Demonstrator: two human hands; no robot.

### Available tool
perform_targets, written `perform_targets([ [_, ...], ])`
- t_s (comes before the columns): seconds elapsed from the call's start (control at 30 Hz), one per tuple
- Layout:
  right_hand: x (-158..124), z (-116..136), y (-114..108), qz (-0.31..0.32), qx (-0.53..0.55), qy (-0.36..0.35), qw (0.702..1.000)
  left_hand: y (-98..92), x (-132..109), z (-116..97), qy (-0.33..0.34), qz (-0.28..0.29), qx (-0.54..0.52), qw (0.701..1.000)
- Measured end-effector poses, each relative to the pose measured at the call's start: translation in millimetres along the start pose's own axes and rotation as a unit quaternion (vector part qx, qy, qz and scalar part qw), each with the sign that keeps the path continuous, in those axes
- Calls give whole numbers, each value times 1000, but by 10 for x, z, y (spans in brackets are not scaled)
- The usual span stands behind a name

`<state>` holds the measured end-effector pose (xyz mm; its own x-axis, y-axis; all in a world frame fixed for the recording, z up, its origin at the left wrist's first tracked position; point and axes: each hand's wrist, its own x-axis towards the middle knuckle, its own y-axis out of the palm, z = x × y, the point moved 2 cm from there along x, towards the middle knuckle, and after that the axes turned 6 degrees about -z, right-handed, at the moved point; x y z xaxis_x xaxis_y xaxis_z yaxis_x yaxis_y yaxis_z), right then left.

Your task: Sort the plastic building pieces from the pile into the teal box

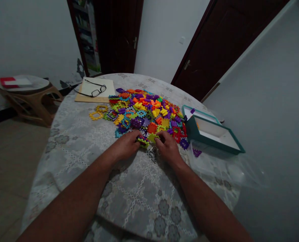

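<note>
My left hand [129, 144] is closed around a few joined toothed plastic building pieces [143, 142], lime green and purple. Between the fingers and thumb of my right hand [167, 146] is a flat yellow-green toothed piece [152, 137], close beside what the left hand holds. Just below both hands, a black-and-white piece [151, 154] lies on the tablecloth. Past my fingertips spreads a large heap of colourful interlocking pieces [149, 111], with square plates, frames and small connectors in purple, orange, yellow, red and blue.
Black glasses [96, 91] rest on paper and a board [91, 99] at the far left of the round table. A teal box [212, 134] and a clear plastic container [209, 161] stand on the right. A stool [38, 101] with a red-and-white item is beyond the table's left edge.
</note>
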<state>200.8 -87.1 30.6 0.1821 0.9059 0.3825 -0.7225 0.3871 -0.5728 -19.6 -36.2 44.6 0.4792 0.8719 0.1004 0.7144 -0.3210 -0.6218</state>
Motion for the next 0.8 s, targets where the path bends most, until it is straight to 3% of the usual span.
perform_targets([
  [0.27,-76,233,4,105,-16,-78,991,-15,-24,-105,-7,-2,42,999],
  [0.4,-81,228,-13,131,20,-103,986,-7,-13,-131,16,23,6,1000],
  [0.6,-32,135,-73,122,51,-51,990,-6,-15,-106,38,22,-11,999],
  [0.7,-8,151,-215,125,-16,-55,990,-18,-18,-76,34,17,9,999],
  [0.8,-59,233,-314,205,-113,-84,969,-58,-13,-75,-2,-19,47,999],
])
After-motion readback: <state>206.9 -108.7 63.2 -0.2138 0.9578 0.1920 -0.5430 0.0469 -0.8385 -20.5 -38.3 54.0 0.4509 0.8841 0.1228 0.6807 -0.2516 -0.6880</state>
